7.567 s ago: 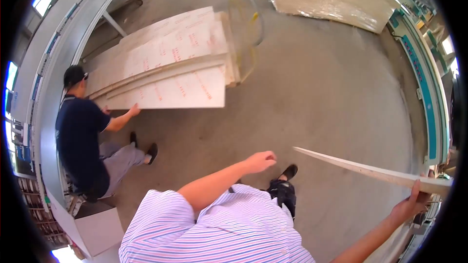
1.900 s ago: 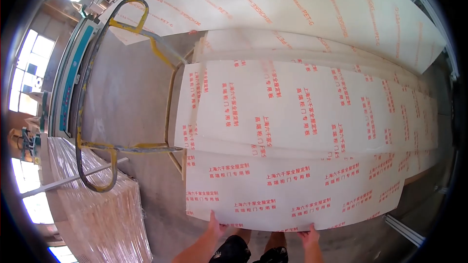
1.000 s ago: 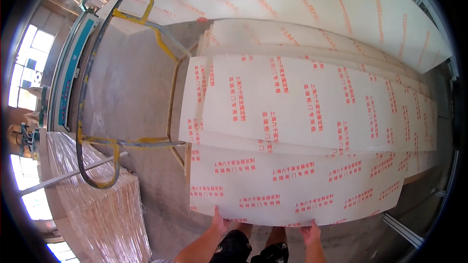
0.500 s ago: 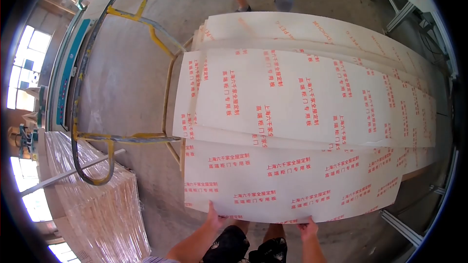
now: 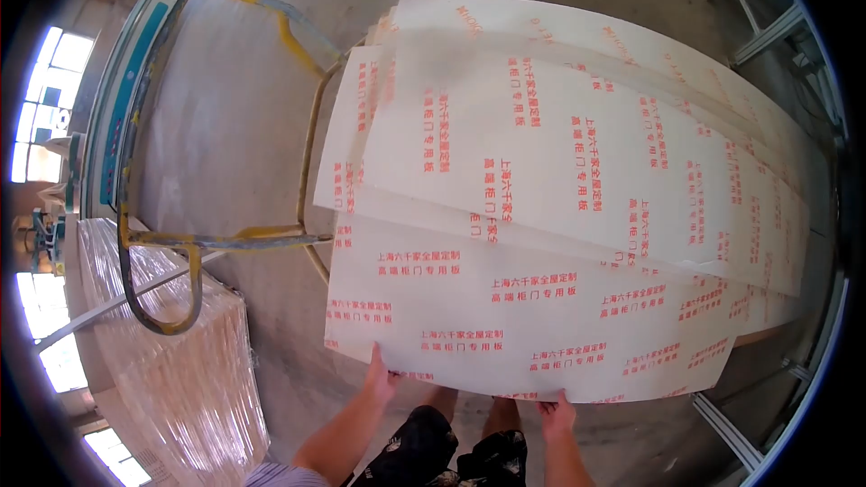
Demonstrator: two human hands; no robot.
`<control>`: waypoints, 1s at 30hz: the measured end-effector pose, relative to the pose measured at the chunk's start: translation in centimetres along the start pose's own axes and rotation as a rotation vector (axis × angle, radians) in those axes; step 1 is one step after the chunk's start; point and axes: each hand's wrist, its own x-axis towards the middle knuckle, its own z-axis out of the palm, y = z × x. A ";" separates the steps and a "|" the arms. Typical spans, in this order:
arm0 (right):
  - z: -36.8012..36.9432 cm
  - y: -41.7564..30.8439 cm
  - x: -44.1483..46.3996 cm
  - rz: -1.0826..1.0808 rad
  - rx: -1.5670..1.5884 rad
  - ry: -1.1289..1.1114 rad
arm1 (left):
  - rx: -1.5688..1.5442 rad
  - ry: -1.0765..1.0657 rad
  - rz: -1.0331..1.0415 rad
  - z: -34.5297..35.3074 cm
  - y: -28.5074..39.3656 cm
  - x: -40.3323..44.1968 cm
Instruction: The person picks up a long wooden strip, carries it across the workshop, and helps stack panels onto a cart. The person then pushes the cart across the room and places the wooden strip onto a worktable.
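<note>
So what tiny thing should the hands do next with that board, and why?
Perhaps ease the near board toward the body: the left hand and right hand grip its near edge, and its far side seems tucked under another board.

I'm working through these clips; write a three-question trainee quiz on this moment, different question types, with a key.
1. Where do the left hand and right hand grip the printed board?
A) far edge
B) near edge
C) middle
2. True or false: the film-wrapped stack lies left of the printed board in view.
3. Fill in: the metal frame has patches of ____ paint.
Key: 1 B; 2 true; 3 yellow.
</note>
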 end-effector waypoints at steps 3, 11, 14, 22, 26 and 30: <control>1.7 -0.8 -1.4 0.013 0.013 0.031 | 0.008 0.060 -0.013 0.0 1.1 1.1; 2.0 -0.8 -1.4 0.035 0.019 -0.011 | 0.035 0.124 -0.071 0.8 2.2 0.5; 3.0 -2.5 -2.7 0.078 0.109 -0.039 | 0.043 -0.053 -0.086 -0.1 2.0 2.2; -1.4 2.2 -0.8 0.030 0.628 -0.054 | -0.172 0.078 -0.176 -1.3 2.0 1.0; -5.1 0.7 3.0 0.040 0.814 0.022 | -0.496 0.221 -0.191 3.8 -4.7 -1.3; -6.3 -4.5 5.7 -0.019 1.031 -0.072 | -0.386 -0.112 -0.117 6.5 -9.8 0.0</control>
